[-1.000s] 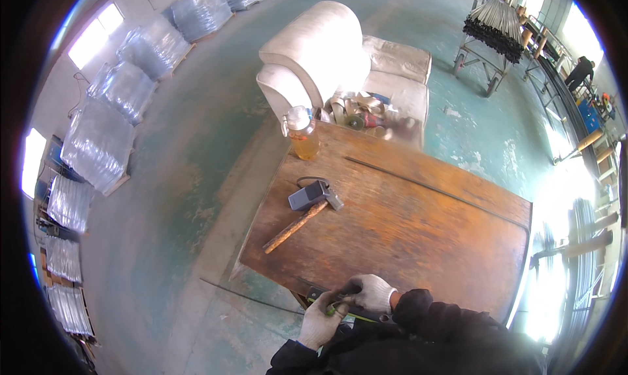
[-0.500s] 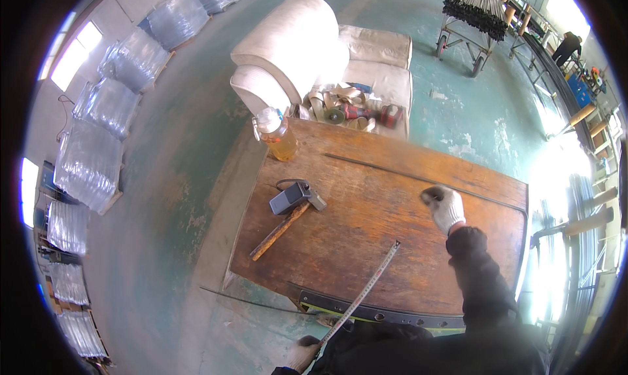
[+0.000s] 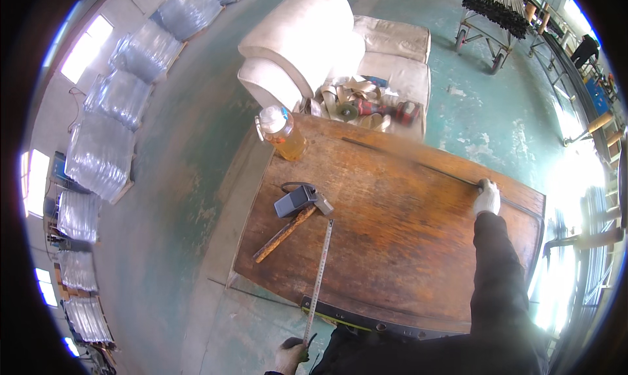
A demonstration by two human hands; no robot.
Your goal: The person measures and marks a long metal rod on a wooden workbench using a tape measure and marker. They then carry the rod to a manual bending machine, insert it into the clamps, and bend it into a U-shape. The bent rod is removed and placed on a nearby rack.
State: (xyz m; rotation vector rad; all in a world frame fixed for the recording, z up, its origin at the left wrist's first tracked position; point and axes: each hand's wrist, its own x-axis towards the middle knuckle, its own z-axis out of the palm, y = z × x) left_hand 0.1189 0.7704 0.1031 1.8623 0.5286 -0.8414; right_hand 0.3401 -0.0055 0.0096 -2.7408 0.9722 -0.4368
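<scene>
One bottle contains amber liquid; left hand holds measuring tape.

Table centre-right: open lane between tape blade and right hand. Left side blocked: hammer beside grey box, bottle at far-left corner. Thin rod crosses the far side; dark bar along near edge.

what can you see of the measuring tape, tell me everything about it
The measuring tape is a narrow, pale, metal-looking strip with fine dark markings, extended nearly straight. Its dark-tipped far end is near the head of the hammer, over the wooden table; whether it touches the tabletop is unclear. The near end meets the left hand, which holds it. No case is distinguishable.
</scene>
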